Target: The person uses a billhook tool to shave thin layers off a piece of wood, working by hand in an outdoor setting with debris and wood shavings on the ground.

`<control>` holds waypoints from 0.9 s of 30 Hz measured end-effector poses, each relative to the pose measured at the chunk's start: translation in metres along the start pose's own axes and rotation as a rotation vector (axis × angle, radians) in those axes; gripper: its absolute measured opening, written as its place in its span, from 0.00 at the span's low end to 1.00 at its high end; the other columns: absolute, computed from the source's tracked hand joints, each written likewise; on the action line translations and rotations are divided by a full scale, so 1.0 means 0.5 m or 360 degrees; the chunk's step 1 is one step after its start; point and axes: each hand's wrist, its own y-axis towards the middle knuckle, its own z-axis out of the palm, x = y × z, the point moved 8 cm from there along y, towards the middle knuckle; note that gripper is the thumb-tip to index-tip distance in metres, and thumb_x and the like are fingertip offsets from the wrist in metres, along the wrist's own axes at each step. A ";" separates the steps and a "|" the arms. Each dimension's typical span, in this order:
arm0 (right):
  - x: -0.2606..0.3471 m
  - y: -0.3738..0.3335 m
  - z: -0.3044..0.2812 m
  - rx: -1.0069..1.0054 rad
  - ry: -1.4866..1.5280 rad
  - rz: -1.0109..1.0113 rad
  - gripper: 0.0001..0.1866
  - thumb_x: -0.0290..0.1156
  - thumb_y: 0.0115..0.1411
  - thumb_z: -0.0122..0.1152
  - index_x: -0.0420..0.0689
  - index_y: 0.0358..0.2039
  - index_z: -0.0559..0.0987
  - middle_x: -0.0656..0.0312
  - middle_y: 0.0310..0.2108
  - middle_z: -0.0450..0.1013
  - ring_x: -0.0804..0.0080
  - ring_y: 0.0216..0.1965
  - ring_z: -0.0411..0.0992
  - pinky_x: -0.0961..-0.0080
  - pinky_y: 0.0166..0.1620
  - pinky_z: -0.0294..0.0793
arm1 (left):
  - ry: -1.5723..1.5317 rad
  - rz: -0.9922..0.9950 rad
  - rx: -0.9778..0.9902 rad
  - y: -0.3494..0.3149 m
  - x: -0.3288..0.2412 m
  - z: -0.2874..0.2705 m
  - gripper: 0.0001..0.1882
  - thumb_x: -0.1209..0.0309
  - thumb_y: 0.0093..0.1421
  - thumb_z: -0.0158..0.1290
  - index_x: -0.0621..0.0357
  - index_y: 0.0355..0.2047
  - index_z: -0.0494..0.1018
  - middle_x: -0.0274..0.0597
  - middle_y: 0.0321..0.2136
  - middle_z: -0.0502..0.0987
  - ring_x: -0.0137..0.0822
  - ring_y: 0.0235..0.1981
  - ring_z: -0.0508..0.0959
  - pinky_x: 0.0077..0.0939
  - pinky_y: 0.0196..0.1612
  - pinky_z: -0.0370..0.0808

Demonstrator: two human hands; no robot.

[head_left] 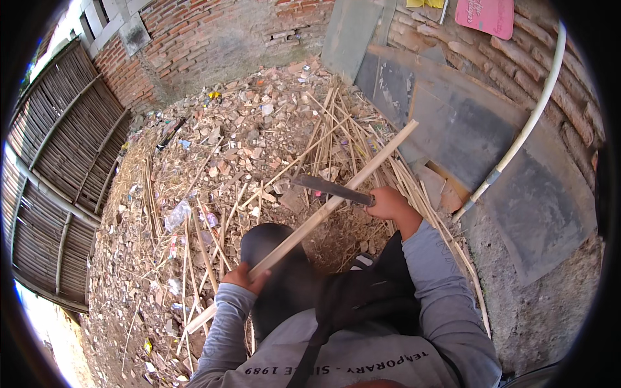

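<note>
My left hand (246, 279) is closed around a long pale bamboo strip (294, 239) near its lower end. The strip slants up and away to the right across my left knee, with its far end beyond my right hand. In my right hand (389, 205) is the handle of a machete (333, 189). Its dark blade points left and crosses over the strip; whether the edge touches the strip, I cannot tell. Below the blade, shavings and dirt show between my legs.
Split bamboo sticks (333, 126) lie piled ahead, and more thin sticks (194, 258) are at my left. Rubble covers the ground. Dark panels (446, 116) and a pale pole (533, 119) lean at the right. A brick wall (226, 39) and a bamboo fence (61, 174) stand beyond.
</note>
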 end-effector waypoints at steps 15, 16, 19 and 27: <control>-0.031 0.015 0.025 -0.0011 -0.0049 0.0005 0.18 0.44 0.48 0.66 0.44 0.34 0.81 0.49 0.33 0.77 0.49 0.39 0.76 0.57 0.40 0.75 | 0.0055 0.0016 0.0010 0.000 -0.009 -0.005 0.34 0.36 0.54 0.53 0.61 0.33 0.72 0.60 0.26 0.79 0.59 0.32 0.80 0.49 0.38 0.77; -0.024 0.012 0.024 -0.0006 -0.0048 0.0003 0.18 0.44 0.48 0.66 0.44 0.34 0.81 0.49 0.33 0.77 0.49 0.39 0.76 0.57 0.40 0.75 | 0.0065 0.0018 0.0001 0.000 -0.007 -0.004 0.34 0.36 0.53 0.53 0.61 0.33 0.72 0.60 0.25 0.79 0.59 0.32 0.80 0.49 0.38 0.77; -0.015 0.005 0.020 0.0032 -0.0078 0.0047 0.18 0.45 0.47 0.66 0.46 0.35 0.81 0.50 0.34 0.77 0.49 0.40 0.76 0.56 0.41 0.75 | 0.0073 0.0015 -0.0003 0.000 -0.006 -0.005 0.34 0.36 0.53 0.53 0.61 0.33 0.72 0.60 0.25 0.79 0.59 0.32 0.80 0.49 0.38 0.77; -0.041 0.008 0.002 -0.0168 0.0126 0.0024 0.15 0.40 0.47 0.68 0.40 0.28 0.80 0.49 0.24 0.76 0.51 0.29 0.76 0.59 0.35 0.74 | 0.0031 0.0000 0.0003 0.001 -0.002 -0.002 0.35 0.36 0.53 0.53 0.61 0.34 0.72 0.59 0.26 0.79 0.59 0.32 0.80 0.49 0.38 0.77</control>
